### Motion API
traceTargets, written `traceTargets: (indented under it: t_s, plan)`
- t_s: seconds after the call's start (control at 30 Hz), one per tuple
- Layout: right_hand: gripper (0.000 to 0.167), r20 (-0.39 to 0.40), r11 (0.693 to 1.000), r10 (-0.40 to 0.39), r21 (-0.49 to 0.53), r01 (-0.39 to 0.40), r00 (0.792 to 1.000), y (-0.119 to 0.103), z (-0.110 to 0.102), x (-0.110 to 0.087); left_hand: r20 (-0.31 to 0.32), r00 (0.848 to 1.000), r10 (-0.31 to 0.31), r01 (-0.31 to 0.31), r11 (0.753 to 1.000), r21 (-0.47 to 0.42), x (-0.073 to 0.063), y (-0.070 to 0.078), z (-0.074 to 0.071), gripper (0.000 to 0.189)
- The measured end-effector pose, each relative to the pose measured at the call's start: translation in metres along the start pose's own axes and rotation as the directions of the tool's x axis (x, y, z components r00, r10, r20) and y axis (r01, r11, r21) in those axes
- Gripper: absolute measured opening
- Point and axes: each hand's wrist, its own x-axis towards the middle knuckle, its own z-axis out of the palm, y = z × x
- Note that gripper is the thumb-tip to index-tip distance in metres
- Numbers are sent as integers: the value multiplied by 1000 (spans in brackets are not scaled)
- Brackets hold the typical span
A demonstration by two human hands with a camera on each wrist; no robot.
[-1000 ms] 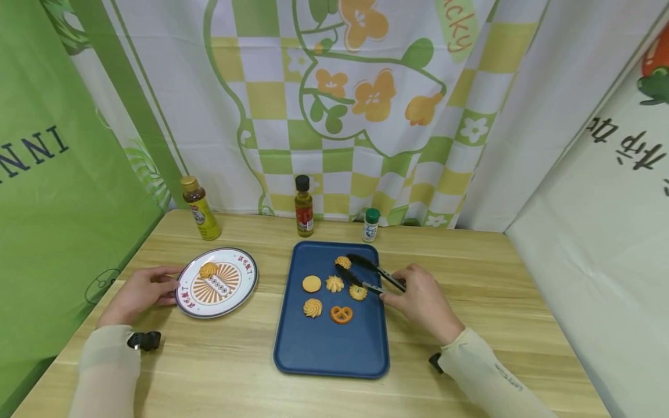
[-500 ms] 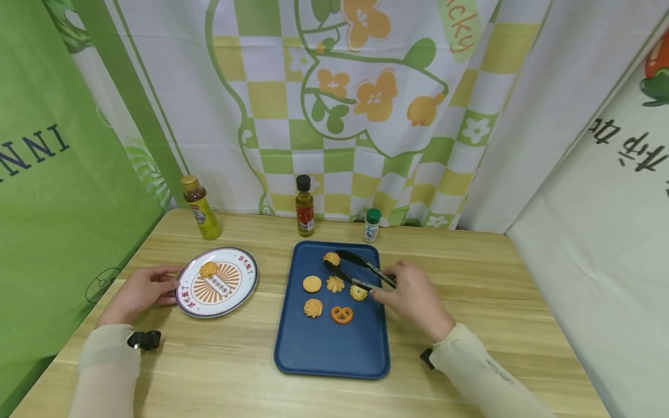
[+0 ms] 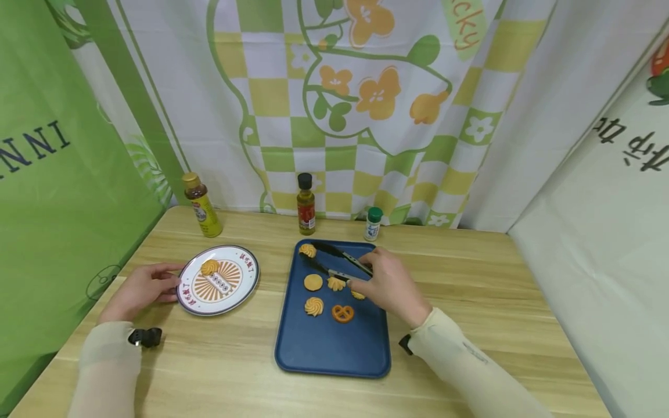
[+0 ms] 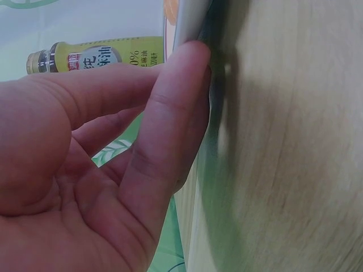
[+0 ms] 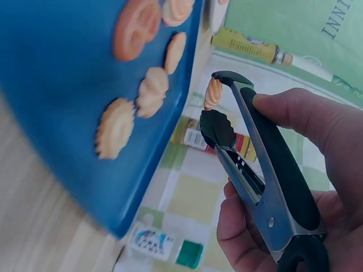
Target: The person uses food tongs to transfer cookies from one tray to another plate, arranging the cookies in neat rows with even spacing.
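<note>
My left hand (image 3: 146, 291) pinches the left rim of a white plate (image 3: 244, 290) with a printed pattern. A swirled cookie (image 3: 210, 267) lies on that plate. In the left wrist view my fingers (image 4: 164, 122) meet the plate's edge low over the wood. My right hand (image 3: 389, 285) grips black and steel tongs (image 5: 289, 170) above the blue tray (image 3: 334, 351). Between the tong tips is another swirled cookie (image 5: 212, 94), raised clear of the tray in the right wrist view. On the tray lie a round cookie (image 3: 313, 283), a pretzel (image 3: 342, 314) and several other cookies, partly hidden by my right hand.
Along the back of the table (image 3: 225, 360) stand a yellow-labelled bottle (image 3: 207, 216), a dark-capped oil bottle (image 3: 306, 209) and a green-capped shaker (image 3: 373, 225). A patterned curtain (image 3: 334, 157) hangs right behind them.
My right hand and the tongs have moved left, carrying the swirled cookie from the tray's back right toward its back left corner. My left hand stays at the plate.
</note>
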Motion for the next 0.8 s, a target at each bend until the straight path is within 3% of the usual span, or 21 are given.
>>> traceTargets:
  t_s: [0.23, 0.5, 0.8]
  plan:
    - [53, 24, 999, -44, 9, 43, 999, -22, 7, 16, -5, 1000, 15, -15, 1000, -13, 0, -1, 0, 51]
    - [56, 88, 998, -30, 52, 25, 996, -45, 16, 25, -3, 1000, 2, -2, 999, -38, 2, -1, 3, 52]
    - [55, 104, 994, -64, 96, 54, 992, -66, 29, 37, -7, 1000, 5, -5, 1000, -29, 2, -3, 0, 51]
